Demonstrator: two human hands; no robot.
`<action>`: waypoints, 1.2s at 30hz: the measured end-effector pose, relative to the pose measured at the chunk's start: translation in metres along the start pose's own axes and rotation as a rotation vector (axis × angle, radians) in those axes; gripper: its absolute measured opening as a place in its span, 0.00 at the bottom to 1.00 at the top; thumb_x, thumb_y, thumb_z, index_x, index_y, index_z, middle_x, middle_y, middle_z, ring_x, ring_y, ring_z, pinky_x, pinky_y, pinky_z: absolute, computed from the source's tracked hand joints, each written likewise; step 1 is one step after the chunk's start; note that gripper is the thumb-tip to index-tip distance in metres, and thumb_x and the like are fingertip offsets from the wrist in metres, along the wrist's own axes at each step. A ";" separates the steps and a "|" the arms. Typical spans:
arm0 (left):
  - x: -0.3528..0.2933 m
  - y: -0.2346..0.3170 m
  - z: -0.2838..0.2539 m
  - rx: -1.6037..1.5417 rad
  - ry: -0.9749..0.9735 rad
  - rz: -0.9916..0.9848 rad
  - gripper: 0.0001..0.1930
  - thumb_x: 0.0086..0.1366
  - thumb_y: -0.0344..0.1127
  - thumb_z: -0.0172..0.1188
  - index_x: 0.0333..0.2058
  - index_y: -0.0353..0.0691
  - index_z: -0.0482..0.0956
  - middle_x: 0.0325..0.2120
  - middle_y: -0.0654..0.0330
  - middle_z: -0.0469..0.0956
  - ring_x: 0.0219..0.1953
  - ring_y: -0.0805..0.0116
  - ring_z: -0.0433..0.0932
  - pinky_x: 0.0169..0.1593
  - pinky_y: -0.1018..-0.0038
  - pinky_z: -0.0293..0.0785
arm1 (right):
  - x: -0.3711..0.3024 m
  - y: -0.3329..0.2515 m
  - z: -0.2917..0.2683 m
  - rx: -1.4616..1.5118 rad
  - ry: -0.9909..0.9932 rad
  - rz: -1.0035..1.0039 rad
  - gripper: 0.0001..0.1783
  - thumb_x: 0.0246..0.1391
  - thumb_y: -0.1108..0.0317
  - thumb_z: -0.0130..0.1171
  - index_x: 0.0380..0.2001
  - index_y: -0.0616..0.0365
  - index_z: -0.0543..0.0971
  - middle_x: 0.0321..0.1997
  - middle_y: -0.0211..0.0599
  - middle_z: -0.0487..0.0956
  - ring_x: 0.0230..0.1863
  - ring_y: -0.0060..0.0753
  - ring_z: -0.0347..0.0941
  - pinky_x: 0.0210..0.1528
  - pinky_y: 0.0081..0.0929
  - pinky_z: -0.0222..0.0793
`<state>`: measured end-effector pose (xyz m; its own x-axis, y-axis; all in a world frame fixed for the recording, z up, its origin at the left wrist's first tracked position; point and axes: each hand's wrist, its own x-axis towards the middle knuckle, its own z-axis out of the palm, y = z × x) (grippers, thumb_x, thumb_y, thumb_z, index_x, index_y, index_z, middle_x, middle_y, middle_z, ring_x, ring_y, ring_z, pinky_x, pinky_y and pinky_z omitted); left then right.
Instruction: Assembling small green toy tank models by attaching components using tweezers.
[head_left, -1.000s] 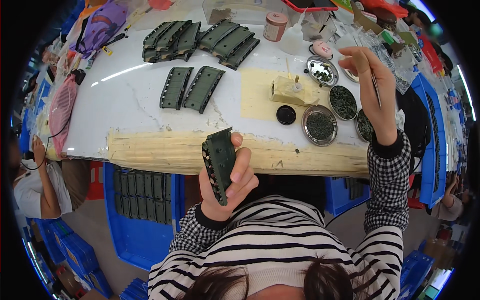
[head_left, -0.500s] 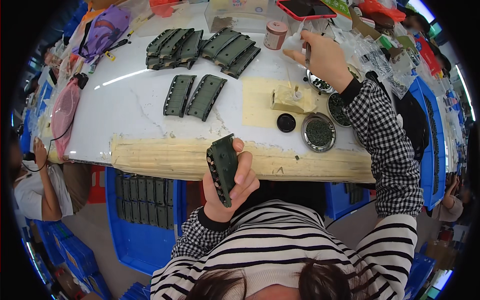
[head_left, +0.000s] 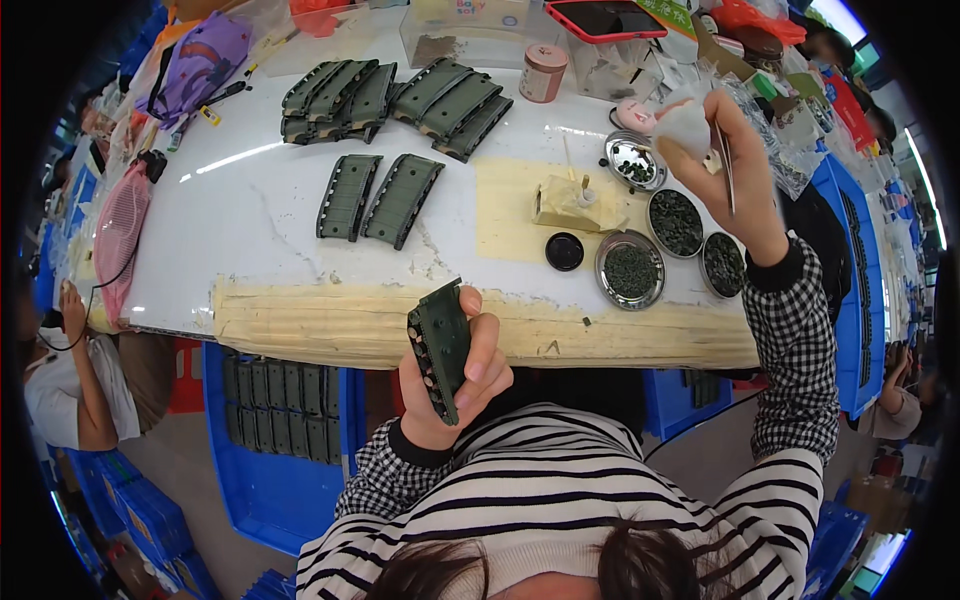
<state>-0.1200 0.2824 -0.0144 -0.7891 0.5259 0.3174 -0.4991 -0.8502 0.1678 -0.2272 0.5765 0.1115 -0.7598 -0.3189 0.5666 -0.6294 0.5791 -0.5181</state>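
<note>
My left hand (head_left: 485, 365) is closed around a dark green model tank hull (head_left: 447, 340), held upright at the table's front edge with a row of small wheels along its left side. Over the right side of the table, my right hand (head_left: 748, 185) grips a whitish squeeze bottle (head_left: 684, 128) together with metal tweezers (head_left: 725, 175). Below that hand stand round metal dishes of small dark green parts, among them one dish (head_left: 676, 223) and a finer-filled one (head_left: 630, 270). Two similar green hulls, one left (head_left: 348, 197) and one right (head_left: 402, 200), lie mid-table.
Stacked green hulls (head_left: 340, 98) lie farther back. A tape-covered block (head_left: 578, 205) with a peg and a black round lid (head_left: 564, 251) stand near the dishes. Behind are a pink tin (head_left: 543, 74) and a phone (head_left: 605, 20). A blue crate (head_left: 270, 500) holding hulls sits below the table edge.
My right hand has moved right and toward me with the bottle and tweezers, uncovering a pink object and more of the dishes. My left hand still holds the hull in nearly the same place.
</note>
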 end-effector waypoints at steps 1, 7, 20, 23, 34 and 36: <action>0.000 0.000 0.000 0.004 0.004 0.001 0.23 0.71 0.52 0.48 0.53 0.42 0.62 0.25 0.63 0.71 0.15 0.81 0.65 0.21 0.84 0.57 | -0.010 -0.008 -0.007 -0.032 -0.046 0.035 0.12 0.51 0.70 0.66 0.37 0.60 0.75 0.30 0.29 0.76 0.31 0.21 0.71 0.34 0.22 0.67; 0.001 0.000 -0.001 -0.021 0.002 -0.002 0.17 0.73 0.46 0.44 0.53 0.42 0.61 0.26 0.59 0.72 0.14 0.74 0.67 0.21 0.79 0.59 | -0.045 -0.026 -0.026 -0.476 -0.211 -0.039 0.21 0.38 0.78 0.68 0.40 0.61 0.76 0.38 0.40 0.75 0.36 0.39 0.74 0.37 0.29 0.69; -0.002 -0.001 0.001 -0.018 0.026 0.011 0.18 0.74 0.46 0.43 0.54 0.41 0.61 0.25 0.59 0.71 0.13 0.74 0.66 0.21 0.79 0.59 | -0.035 -0.028 -0.031 -0.823 -0.287 -0.217 0.26 0.34 0.77 0.63 0.44 0.58 0.76 0.37 0.40 0.73 0.39 0.44 0.73 0.38 0.37 0.70; -0.001 -0.001 0.002 -0.009 0.026 0.017 0.18 0.74 0.46 0.43 0.54 0.41 0.61 0.25 0.59 0.71 0.13 0.74 0.66 0.21 0.78 0.59 | -0.034 -0.028 -0.031 -0.837 -0.285 -0.245 0.26 0.35 0.77 0.63 0.44 0.58 0.76 0.37 0.40 0.73 0.39 0.44 0.73 0.38 0.38 0.70; -0.002 0.000 0.001 -0.001 0.028 0.010 0.17 0.74 0.46 0.43 0.53 0.42 0.62 0.24 0.60 0.71 0.13 0.75 0.66 0.21 0.79 0.59 | -0.031 -0.031 -0.029 -0.868 -0.253 -0.322 0.18 0.41 0.75 0.58 0.41 0.56 0.75 0.35 0.38 0.71 0.38 0.41 0.72 0.37 0.35 0.69; -0.002 -0.001 0.001 0.017 0.025 0.008 0.20 0.72 0.49 0.45 0.53 0.42 0.62 0.25 0.61 0.71 0.14 0.77 0.66 0.21 0.80 0.58 | -0.031 -0.031 -0.029 -0.868 -0.249 -0.327 0.18 0.41 0.75 0.58 0.41 0.56 0.74 0.35 0.38 0.71 0.38 0.41 0.72 0.37 0.35 0.69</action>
<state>-0.1177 0.2818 -0.0148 -0.8018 0.5193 0.2957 -0.4868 -0.8546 0.1808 -0.1797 0.5906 0.1285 -0.6440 -0.6551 0.3951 -0.5517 0.7555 0.3534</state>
